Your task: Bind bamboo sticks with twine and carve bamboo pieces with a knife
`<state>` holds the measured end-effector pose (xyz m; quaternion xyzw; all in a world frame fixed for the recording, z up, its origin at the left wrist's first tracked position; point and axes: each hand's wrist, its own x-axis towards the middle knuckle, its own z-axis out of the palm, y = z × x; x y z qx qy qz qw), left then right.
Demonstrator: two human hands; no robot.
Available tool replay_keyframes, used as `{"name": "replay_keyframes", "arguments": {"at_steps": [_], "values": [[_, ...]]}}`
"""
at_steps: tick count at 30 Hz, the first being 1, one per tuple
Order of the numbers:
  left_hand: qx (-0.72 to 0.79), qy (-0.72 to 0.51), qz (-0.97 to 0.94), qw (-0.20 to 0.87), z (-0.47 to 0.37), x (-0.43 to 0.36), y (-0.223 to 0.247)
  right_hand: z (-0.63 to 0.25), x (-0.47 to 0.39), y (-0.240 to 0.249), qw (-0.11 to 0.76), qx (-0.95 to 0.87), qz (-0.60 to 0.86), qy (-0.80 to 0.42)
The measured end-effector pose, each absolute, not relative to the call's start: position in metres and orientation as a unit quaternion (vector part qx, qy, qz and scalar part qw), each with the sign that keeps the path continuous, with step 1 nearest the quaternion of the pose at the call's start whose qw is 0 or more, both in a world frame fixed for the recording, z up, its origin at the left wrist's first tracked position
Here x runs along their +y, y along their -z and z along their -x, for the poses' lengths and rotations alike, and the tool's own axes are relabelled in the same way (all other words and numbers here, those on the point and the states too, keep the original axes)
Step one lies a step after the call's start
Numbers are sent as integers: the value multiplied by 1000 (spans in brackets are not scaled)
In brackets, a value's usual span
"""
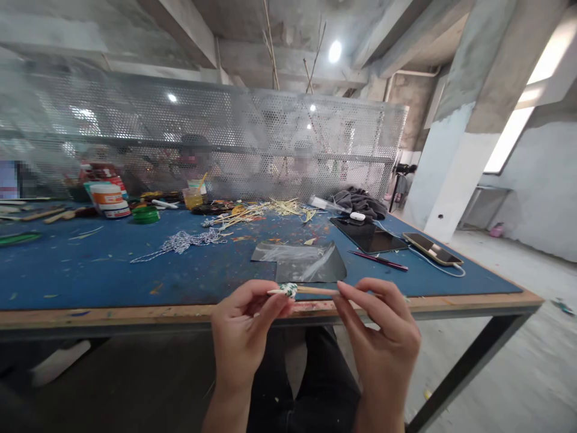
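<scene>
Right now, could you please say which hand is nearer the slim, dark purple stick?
Right: the right hand is on the near side of the purple stick; the left hand is farther away, to its left.

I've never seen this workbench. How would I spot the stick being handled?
Find the blue tabletop and follow it to its near edge. There, a thin wooden stick runs sideways between the left hand and the right hand. Unlike the loose pale strips lying farther back, it is held up and carries a green-and-white patterned piece toward its left end.
</scene>
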<state>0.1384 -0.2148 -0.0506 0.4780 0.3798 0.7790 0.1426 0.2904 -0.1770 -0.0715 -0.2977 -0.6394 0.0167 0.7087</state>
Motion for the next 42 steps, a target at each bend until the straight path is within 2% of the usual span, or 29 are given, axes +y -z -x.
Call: {"name": "replay_keyframes", "arguments": {"at_steps": [5, 17, 29, 34, 42], "values": [[365, -770, -491, 180, -141, -221, 46, -292, -172, 73, 667, -675, 294, -116], [368, -781, -493, 107, -144, -222, 40, -300, -175, 65, 604, -742, 266, -120], [362, -801, -471, 80, -144, -224, 40, -302, -177, 66, 619, -732, 251, -135], [372, -780, -481, 148, -140, -221, 42, -302, -177, 65, 592, -751, 238, -171], [302, -808, -439, 250, -131, -217, 45, -297, -180, 65, 537, -777, 237, -226]]}}
